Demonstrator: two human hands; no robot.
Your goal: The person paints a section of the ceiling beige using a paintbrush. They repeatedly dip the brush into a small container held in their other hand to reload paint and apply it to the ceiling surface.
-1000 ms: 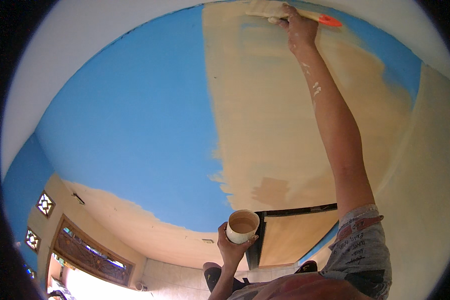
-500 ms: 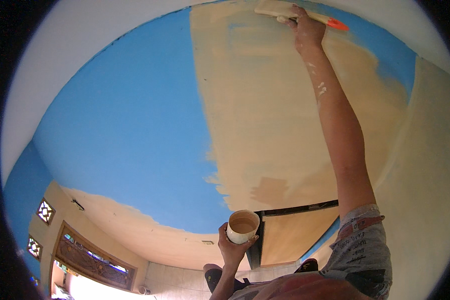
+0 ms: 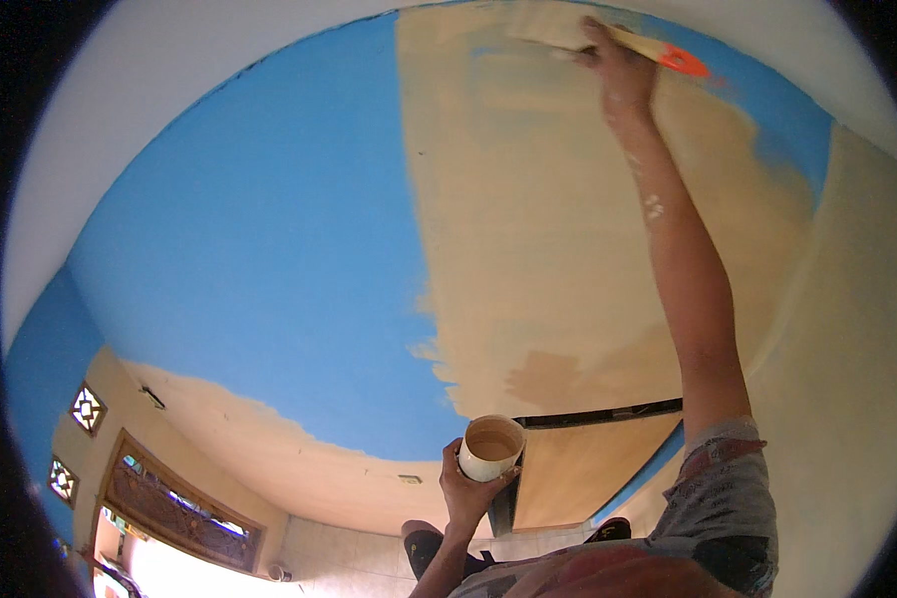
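My right hand (image 3: 623, 75) is raised high against the wall, closed round a paintbrush (image 3: 680, 60) whose handle has an orange end. The brush's wide head points left and is blurred against the beige paint close to the ceiling edge. Low in the middle, my left hand (image 3: 470, 495) grips a white cup (image 3: 490, 458) part-filled with beige-brown paint. The cup is held mouth up, away from the brush. Behind my hands the wall is part blue (image 3: 269, 249) and part beige (image 3: 538, 229), with streaks of blue showing through near the top.
A white ceiling (image 3: 120, 130) meets the wall above. Below the painted area is a dark-framed doorway with a wooden door panel (image 3: 588, 468). At lower left stand a carved wooden transom (image 3: 179, 503) over a bright opening and small patterned vents (image 3: 87, 409). Pale floor tiles lie below.
The brush and my right hand have shifted slightly right and down along the wall, the handle tilting more. The left hand with the cup sits slightly farther right in view.
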